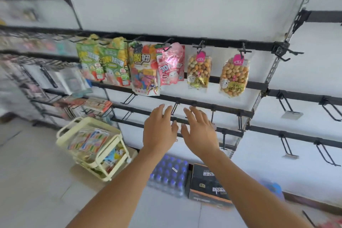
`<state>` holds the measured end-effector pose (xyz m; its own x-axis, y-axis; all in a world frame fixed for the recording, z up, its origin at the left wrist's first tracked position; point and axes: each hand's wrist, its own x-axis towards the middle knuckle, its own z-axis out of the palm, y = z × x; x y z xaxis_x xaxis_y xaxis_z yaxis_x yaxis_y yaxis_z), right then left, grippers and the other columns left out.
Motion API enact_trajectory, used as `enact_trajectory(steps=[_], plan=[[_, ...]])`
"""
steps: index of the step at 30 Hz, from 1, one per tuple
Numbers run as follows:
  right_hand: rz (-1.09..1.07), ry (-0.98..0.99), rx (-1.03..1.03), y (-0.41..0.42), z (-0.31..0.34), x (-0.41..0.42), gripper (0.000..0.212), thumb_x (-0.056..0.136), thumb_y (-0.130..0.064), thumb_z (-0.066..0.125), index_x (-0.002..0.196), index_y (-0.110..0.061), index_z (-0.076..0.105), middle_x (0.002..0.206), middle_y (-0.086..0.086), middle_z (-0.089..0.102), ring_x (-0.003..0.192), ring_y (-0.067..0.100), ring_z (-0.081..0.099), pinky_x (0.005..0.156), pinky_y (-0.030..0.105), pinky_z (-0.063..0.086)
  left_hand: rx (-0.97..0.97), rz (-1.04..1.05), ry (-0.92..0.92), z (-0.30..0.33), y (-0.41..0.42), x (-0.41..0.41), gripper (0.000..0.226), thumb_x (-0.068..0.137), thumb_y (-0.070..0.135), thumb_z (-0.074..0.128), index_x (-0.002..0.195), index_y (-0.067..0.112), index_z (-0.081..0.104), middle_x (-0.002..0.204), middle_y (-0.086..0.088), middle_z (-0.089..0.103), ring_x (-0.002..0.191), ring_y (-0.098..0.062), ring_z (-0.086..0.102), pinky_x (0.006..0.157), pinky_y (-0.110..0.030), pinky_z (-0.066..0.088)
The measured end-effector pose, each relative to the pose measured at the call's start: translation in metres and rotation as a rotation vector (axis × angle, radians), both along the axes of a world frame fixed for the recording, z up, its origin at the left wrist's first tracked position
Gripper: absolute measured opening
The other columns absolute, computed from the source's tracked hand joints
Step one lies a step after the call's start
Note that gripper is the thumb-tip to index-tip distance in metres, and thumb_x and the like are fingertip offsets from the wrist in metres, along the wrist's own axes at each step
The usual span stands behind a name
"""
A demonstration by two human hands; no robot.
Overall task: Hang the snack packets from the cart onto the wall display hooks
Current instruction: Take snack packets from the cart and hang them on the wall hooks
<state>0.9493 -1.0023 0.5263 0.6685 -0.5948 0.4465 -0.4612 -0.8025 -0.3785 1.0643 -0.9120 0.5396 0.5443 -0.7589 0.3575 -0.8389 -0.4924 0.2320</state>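
Head view: colourful glossy snack packets [172, 64], hooked.

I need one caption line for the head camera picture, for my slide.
Both hands, left and right, open and empty below six hung snack packets; cart still holds more.

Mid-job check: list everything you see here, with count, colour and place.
green packets: two, green, left on top rail
fruit packet: one, multicoloured, beside them
pink packet: one, pink, middle
nut packets: two, clear with tan nuts, right
empty hooks: several, black, lower rails
cart: one, cream, floor left, packets inside
bottle pack: one, blue caps, floor
box: one, black, floor
left hand: open, empty
right hand: open, empty
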Motion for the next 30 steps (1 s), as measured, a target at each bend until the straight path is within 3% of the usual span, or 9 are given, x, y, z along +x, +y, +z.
enact_trajectory(steps=[4,7,9,16,21,30], plan=[[0.07,0.024,-0.026,0.036,-0.003,0.029,0.047,0.094,-0.026,0.059,0.138,-0.012,0.053,0.144,0.009,0.051,0.131,0.031,0.048,0.097,0.048,0.05,0.02,0.084,0.018,-0.009,0.053,0.024,0.052,0.094,0.032,0.059,0.142,0.014,0.049,0.148,-0.011,0.047,0.133,-0.03,0.047,0.097,-0.043,0.048],[0.139,0.042,-0.069,0.07,-0.003,0.06,0.045,0.09,-0.025,0.062,0.133,-0.011,0.056,0.138,0.011,0.056,0.123,0.033,0.055,0.09,0.047,0.053,0.052,0.163,0.055,-0.02,0.099,0.05,0.053,0.098,0.034,0.052,0.147,0.016,0.042,0.153,-0.009,0.04,0.137,-0.029,0.041,0.102,-0.043,0.043],[0.174,0.066,-0.088,0.095,-0.005,0.085,0.045,0.091,-0.029,0.053,0.132,-0.012,0.056,0.136,0.01,0.057,0.12,0.032,0.057,0.088,0.047,0.054,0.054,0.211,0.073,-0.028,0.131,0.072,0.053,0.099,0.035,0.048,0.148,0.017,0.039,0.155,-0.008,0.037,0.139,-0.027,0.038,0.104,-0.042,0.04],[0.289,0.178,-0.023,0.204,-0.014,0.19,0.051,0.097,-0.03,0.054,0.145,-0.015,0.045,0.152,0.007,0.042,0.136,0.029,0.041,0.107,0.046,0.04,0.06,0.292,0.125,-0.036,0.251,0.159,0.044,0.094,0.034,0.054,0.136,0.022,0.05,0.142,-0.001,0.046,0.125,-0.026,0.05,0.091,-0.04,0.046],[0.368,0.254,0.0,0.277,-0.021,0.256,0.053,0.099,-0.03,0.051,0.149,-0.017,0.039,0.156,0.005,0.035,0.142,0.027,0.034,0.111,0.042,0.033,0.069,0.36,0.162,-0.04,0.326,0.218,0.052,0.098,0.036,0.049,0.147,0.024,0.039,0.155,-0.003,0.035,0.139,-0.026,0.037,0.103,-0.042,0.041],[0.466,0.37,0.027,0.352,-0.038,0.341,0.057,0.1,-0.034,0.047,0.153,-0.019,0.032,0.159,0.005,0.03,0.145,0.028,0.029,0.114,0.044,0.031,0.081,0.45,0.246,-0.059,0.411,0.293,0.053,0.099,0.037,0.046,0.149,0.024,0.034,0.154,-0.001,0.036,0.138,-0.024,0.036,0.104,-0.042,0.042]])
